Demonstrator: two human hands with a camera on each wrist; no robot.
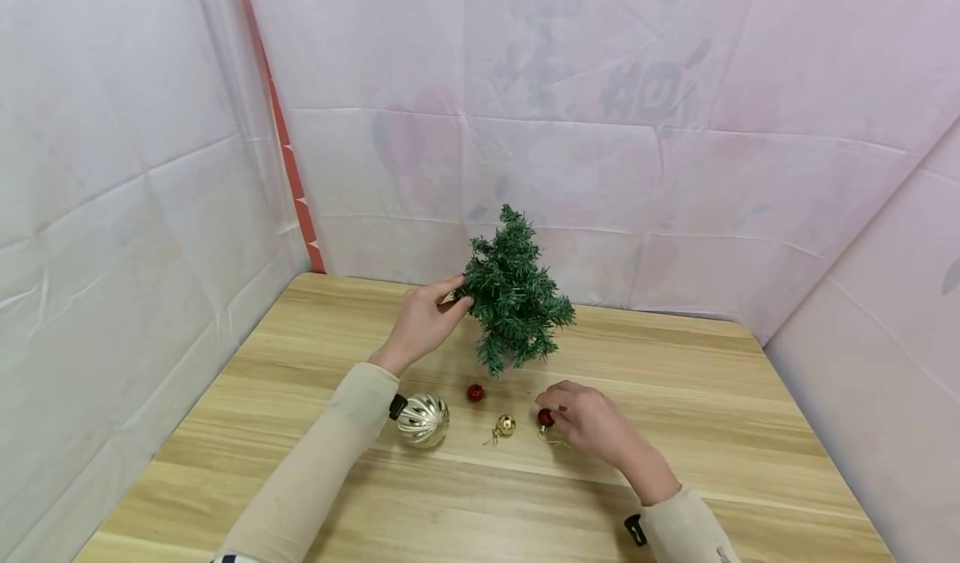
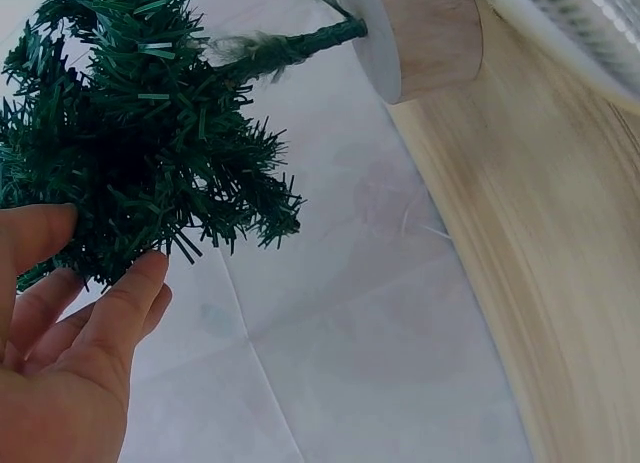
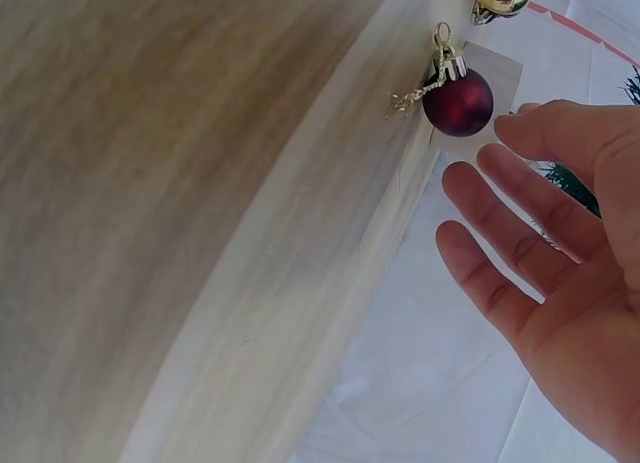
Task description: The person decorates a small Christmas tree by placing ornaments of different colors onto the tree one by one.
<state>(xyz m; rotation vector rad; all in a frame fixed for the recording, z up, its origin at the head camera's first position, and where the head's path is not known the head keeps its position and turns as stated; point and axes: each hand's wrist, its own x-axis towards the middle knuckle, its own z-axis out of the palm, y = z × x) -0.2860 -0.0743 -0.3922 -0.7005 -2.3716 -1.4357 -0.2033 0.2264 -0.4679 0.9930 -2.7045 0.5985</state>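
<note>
A small green artificial Christmas tree (image 1: 513,296) stands towards the back of the table. My left hand (image 1: 423,321) holds branch tips on its left side, thumb and fingers about the needles (image 2: 150,173) in the left wrist view. Below the branches shows the tree's round wooden base (image 2: 430,38). My right hand (image 1: 588,421) is beside a dark red Christmas bauble (image 3: 460,103) with a gold cap and string; its fingers are loosely bent and spread, with a small gap to the bauble. A small gold bauble (image 1: 507,425) and another red bauble (image 1: 475,393) lie nearby.
A large ribbed champagne-coloured bauble (image 1: 423,421) sits close to my left sleeve. The wood-grain table (image 1: 465,505) is bordered by pale fabric hangings (image 1: 600,171) at the back and on both sides.
</note>
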